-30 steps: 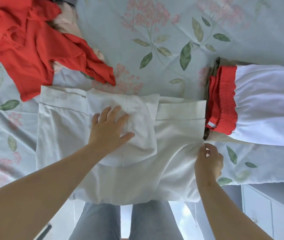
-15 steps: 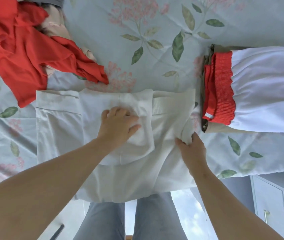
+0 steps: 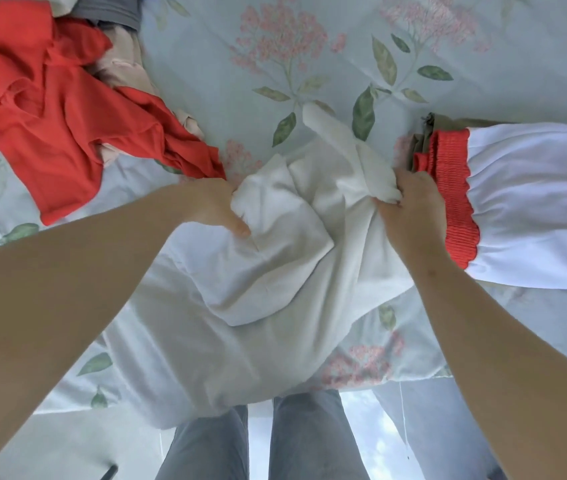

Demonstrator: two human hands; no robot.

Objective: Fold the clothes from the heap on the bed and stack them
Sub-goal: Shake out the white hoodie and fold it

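Nearest, below the white garment (image 3: pixel 275 271), we note the person's legs in grey trousers (image 3: pixel 304 441) standing at the near edge of the floral bedspread (image 3: pixel 396 362). The garment's near hem hangs over that edge. Only narrow strips of bedspread show to either side of the hem, so free room there is small.

Left hand (image 3: pixel 211 206): at the garment's upper left. The thumb lies on top of the cloth and the fingers are hidden under a fold, gripping it.
Right hand (image 3: pixel 410 209): at the garment's upper right, fingers curled round a bunched twist of the cloth.
Both forearms are bare.

Just right of the garment lies the folded stack (image 3: pixel 534 209). On top is a white piece with a red shirred band (image 3: pixel 455 202), and an olive piece (image 3: pixel 420 140) shows beneath at the far corner. The right hand overlaps the band in view; we cannot tell whether they touch.

Left of and beyond the garment sits the heap (image 3: pixel 77 140): a red garment (image 3: pixel 32 98) over a beige one (image 3: pixel 126 64) and a grey one (image 3: pixel 108 8). Its red tip lies just beside the left hand.

Straight beyond the garment the bedspread lies open, the widest free area.

The garment itself is off-white, plain and crumpled. Its middle is gathered up between the hands in deep creases, with one corner poking toward the far side. The near half lies flatter. We cannot tell its type.
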